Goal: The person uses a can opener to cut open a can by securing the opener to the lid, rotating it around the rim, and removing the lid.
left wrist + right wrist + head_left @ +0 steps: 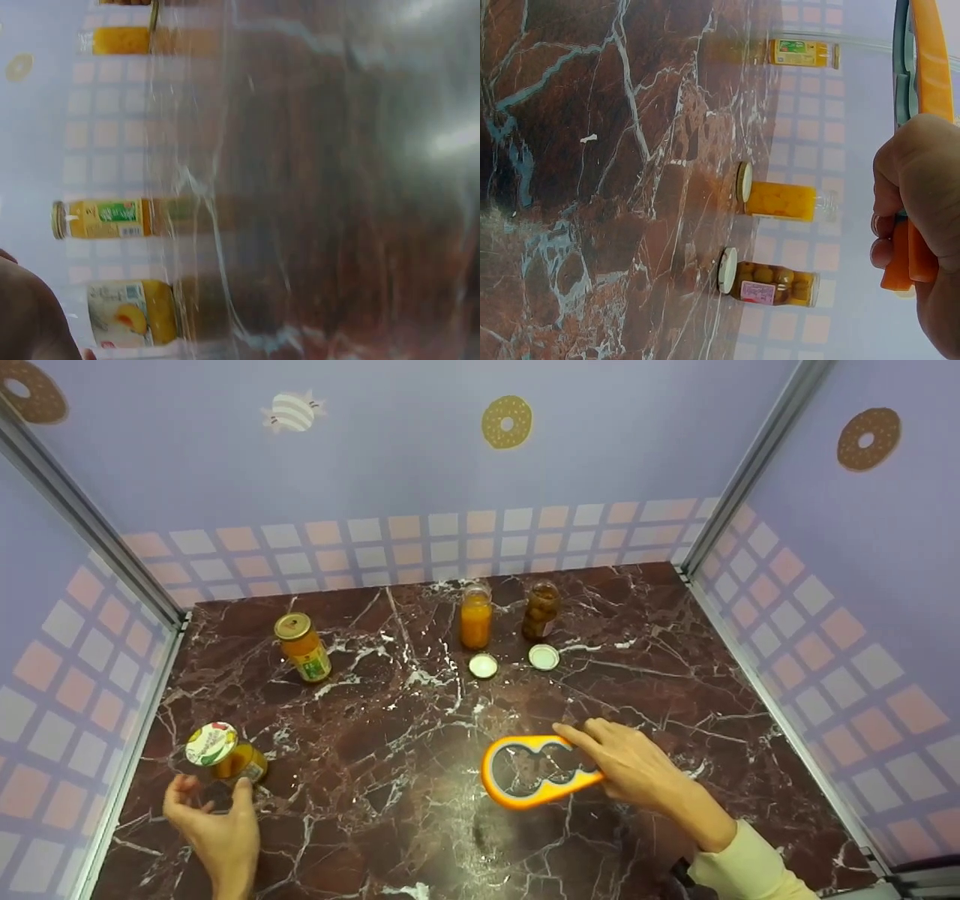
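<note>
One squat jar [241, 763] with a patterned lid [212, 743] sits just past the left hand [221, 836], which is spread, thumb and fingers parted; contact with the glass, I can't tell. Well to its right, the right hand [637, 765] is curled round the end of an orange-and-grey jar opener [550, 790], pointing left. Good form here, I'd say: brace the jar low on its body, fingers clear of the lid, and seat the opener snug and level before any twist. Farther out beyond the left hand, slightly right, stands a taller jar [311, 660], gold lid [292, 625] on. Ahead of the right hand and leftward, an orange jar [475, 622] and a dark jar [541, 615] stand uncapped, one loose lid [483, 666] and another lid [544, 658] nearer the hand.
</note>
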Demonstrator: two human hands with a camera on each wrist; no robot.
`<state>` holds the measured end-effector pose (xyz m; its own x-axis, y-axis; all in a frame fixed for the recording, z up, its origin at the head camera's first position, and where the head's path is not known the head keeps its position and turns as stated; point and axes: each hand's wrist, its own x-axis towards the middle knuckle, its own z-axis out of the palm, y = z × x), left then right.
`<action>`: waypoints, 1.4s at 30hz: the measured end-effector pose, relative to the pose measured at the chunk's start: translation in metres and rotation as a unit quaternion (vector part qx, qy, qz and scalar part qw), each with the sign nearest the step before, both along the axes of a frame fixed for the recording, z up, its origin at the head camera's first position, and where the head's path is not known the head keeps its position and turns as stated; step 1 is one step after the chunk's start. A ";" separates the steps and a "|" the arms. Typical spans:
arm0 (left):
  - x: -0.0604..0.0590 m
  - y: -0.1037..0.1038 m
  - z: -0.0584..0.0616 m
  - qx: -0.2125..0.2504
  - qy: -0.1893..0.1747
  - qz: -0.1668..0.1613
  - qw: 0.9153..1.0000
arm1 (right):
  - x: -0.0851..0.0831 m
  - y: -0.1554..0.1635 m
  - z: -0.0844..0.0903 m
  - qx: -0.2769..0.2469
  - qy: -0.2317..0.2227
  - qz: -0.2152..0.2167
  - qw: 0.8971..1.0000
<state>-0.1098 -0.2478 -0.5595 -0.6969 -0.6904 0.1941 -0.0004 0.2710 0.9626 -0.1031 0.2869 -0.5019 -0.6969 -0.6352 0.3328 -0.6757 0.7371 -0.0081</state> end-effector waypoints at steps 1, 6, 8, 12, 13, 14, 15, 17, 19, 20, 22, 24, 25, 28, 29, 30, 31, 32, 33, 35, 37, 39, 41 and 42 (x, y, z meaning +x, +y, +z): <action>-0.002 -0.003 -0.001 0.004 -0.012 -0.007 1.000 | 0.000 0.000 0.000 0.000 0.000 0.000 1.000; -0.016 -0.014 -0.012 0.029 -0.054 -0.058 0.996 | -0.001 -0.001 -0.001 0.004 -0.008 0.002 1.000; -0.023 -0.015 -0.016 0.042 -0.049 -0.069 0.996 | -0.001 -0.001 -0.002 0.005 -0.012 0.003 1.000; -0.033 -0.014 -0.019 0.051 -0.046 -0.071 0.995 | -0.001 -0.002 -0.002 0.003 -0.014 0.004 1.000; -0.035 -0.014 -0.019 0.052 -0.050 -0.068 0.995 | -0.001 -0.002 -0.002 0.002 -0.013 0.004 1.000; -0.036 -0.014 -0.019 0.050 -0.054 -0.065 0.995 | -0.001 -0.002 -0.003 0.002 -0.013 0.003 1.000; -0.037 -0.014 -0.018 0.044 -0.060 -0.061 0.995 | -0.001 -0.002 -0.003 0.001 -0.012 0.002 1.000; -0.038 -0.015 -0.018 0.039 -0.068 -0.058 0.995 | -0.001 -0.002 -0.003 0.002 -0.010 -0.001 1.000; -0.039 -0.017 -0.017 0.034 -0.073 -0.057 0.995 | -0.001 -0.002 -0.003 0.004 -0.009 -0.003 1.000; -0.040 -0.017 -0.016 0.029 -0.073 -0.057 0.995 | -0.001 -0.001 -0.003 0.004 -0.008 -0.004 1.000; -0.041 -0.019 -0.015 0.015 -0.075 -0.057 0.995 | -0.001 -0.001 -0.003 0.006 -0.008 -0.007 1.000; -0.042 -0.020 -0.014 -0.004 -0.078 -0.055 0.995 | -0.001 -0.002 -0.004 0.006 -0.009 -0.008 1.000; -0.042 -0.021 -0.014 -0.013 -0.080 -0.057 0.995 | -0.001 -0.002 -0.004 0.007 -0.010 -0.010 1.000; -0.044 -0.023 -0.013 -0.032 -0.087 -0.064 0.994 | -0.001 -0.001 -0.004 0.007 -0.013 -0.011 1.000; -0.044 -0.023 -0.013 -0.036 -0.091 -0.067 0.993 | -0.001 -0.001 -0.004 0.007 -0.015 -0.012 1.000; -0.044 -0.022 -0.013 -0.038 -0.095 -0.072 0.992 | -0.002 -0.001 -0.004 0.007 -0.016 -0.013 1.000; -0.045 -0.022 -0.012 -0.035 -0.096 -0.078 0.992 | -0.002 -0.001 -0.004 0.007 -0.017 -0.014 1.000; -0.045 -0.021 -0.012 -0.030 -0.098 -0.085 0.991 | -0.002 0.000 -0.004 0.006 -0.018 -0.014 1.000; -0.045 -0.020 -0.012 -0.023 -0.099 -0.092 0.991 | -0.002 0.000 -0.004 0.006 -0.018 -0.014 1.000; -0.046 -0.017 -0.011 -0.006 -0.100 -0.107 0.989 | -0.003 0.000 -0.005 0.004 -0.016 -0.012 1.000; -0.047 -0.013 -0.010 0.011 -0.103 -0.121 0.987 | -0.004 0.001 -0.005 0.000 -0.013 -0.010 1.000; -0.048 -0.009 -0.010 0.022 -0.105 -0.134 0.985 | -0.005 0.002 -0.005 -0.003 -0.008 -0.010 1.000; -0.049 -0.004 -0.009 0.027 -0.106 -0.148 0.983 | -0.006 0.002 -0.006 -0.005 -0.004 -0.012 1.000; -0.049 -0.001 -0.008 0.027 -0.106 -0.156 0.982 | -0.006 0.003 -0.006 -0.006 -0.003 -0.013 1.000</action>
<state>-0.1589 -0.2490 -0.5677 -0.8967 -0.4425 -0.0091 -0.1272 0.2380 0.9629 -0.1093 0.2894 -0.5082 -0.7151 -0.6132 0.3357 -0.6563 0.7542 -0.0203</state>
